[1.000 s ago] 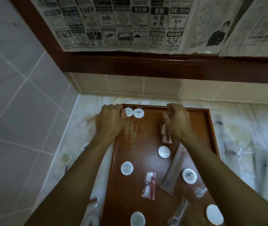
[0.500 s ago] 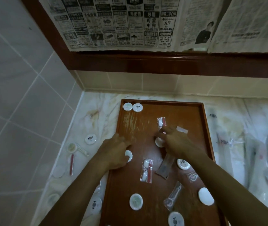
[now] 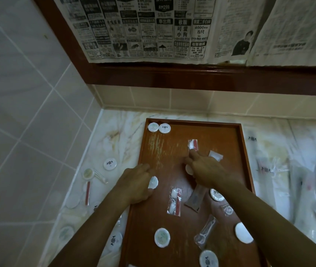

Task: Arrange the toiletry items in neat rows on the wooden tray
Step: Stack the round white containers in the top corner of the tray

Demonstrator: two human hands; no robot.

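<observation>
- Left hand [image 3: 134, 186] on the wooden tray [image 3: 246, 151], fingers curled, pinching a round white packet [image 3: 153, 182].
- Right hand [image 3: 207, 171], mid-tray, covers another round packet [image 3: 189, 169]; grasp unclear.
- 2 round packets [image 3: 159, 128] at the tray's far-left corner.

The scene is dim, with a muted, slightly greenish cast; no lamp shows, and the light seems soft and overhead; faint shadows sit under both forearms on the wooden tray [image 3: 238, 151]; a dull sheen runs along the dark wooden frame [image 3: 172, 78]; the wide lens bends tile lines outward at the edges; the counter [image 3: 114, 135] at right is smeared and soft
</observation>
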